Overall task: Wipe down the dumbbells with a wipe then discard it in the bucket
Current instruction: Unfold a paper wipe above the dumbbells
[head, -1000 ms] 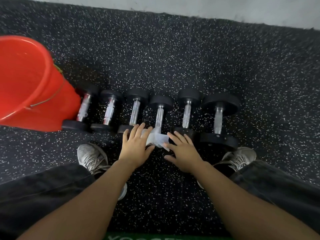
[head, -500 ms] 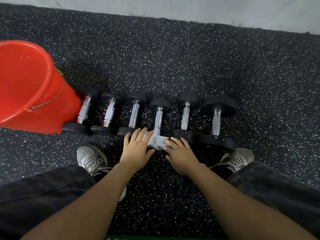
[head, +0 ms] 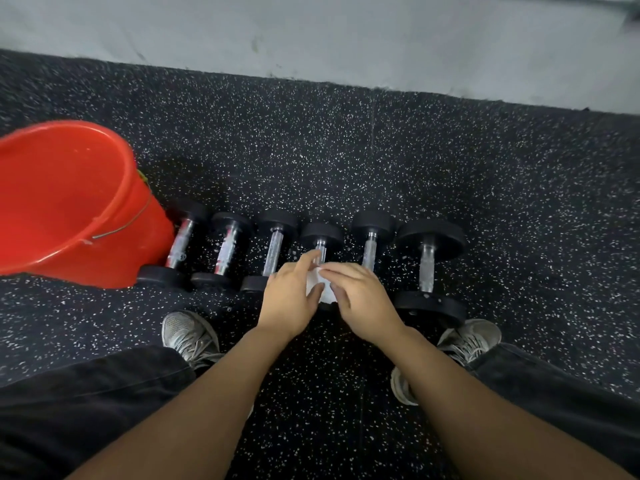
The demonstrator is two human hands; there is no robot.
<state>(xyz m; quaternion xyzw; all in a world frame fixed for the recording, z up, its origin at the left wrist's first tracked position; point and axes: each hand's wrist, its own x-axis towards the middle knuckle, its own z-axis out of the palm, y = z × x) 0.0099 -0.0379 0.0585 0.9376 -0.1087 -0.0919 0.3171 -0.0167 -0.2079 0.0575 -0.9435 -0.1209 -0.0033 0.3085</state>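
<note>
Sitting at nine o'clock, a red bucket (head: 65, 202) stood on the speckled black floor (head: 346, 161), its wire handle hanging along the side and its wall touching the near weight of the first dumbbell (head: 180, 247). Six dumbbells lay in a row running toward three o'clock, each pointing from six to twelve o'clock: a second dumbbell (head: 227, 249) just beside the first, a third dumbbell (head: 275, 249), a fourth dumbbell (head: 320, 237) at the centre, a fifth dumbbell (head: 371, 240), and a larger sixth dumbbell (head: 427, 268) at the row's end. A grey shoe (head: 188, 336) rested at seven o'clock below the row. The left hand (head: 291, 299) lay over the near end of the fourth dumbbell, fingers (head: 304, 263) loosely spread and curled toward the handle, thumb pressed against a white wipe (head: 317, 287). That wipe sat between the two hands, on the near end of the fourth dumbbell. The right hand (head: 363, 297) touched it from the other side, fingers close together and bent over its top edge; whether either hand truly pinched the wipe could not be told. Another grey shoe (head: 467, 339) showed at four o'clock, near the sixth dumbbell's near weight. Dark trouser legs (head: 86, 403) filled the lower corners, and a pale wall (head: 311, 32) ran along twelve o'clock.
</note>
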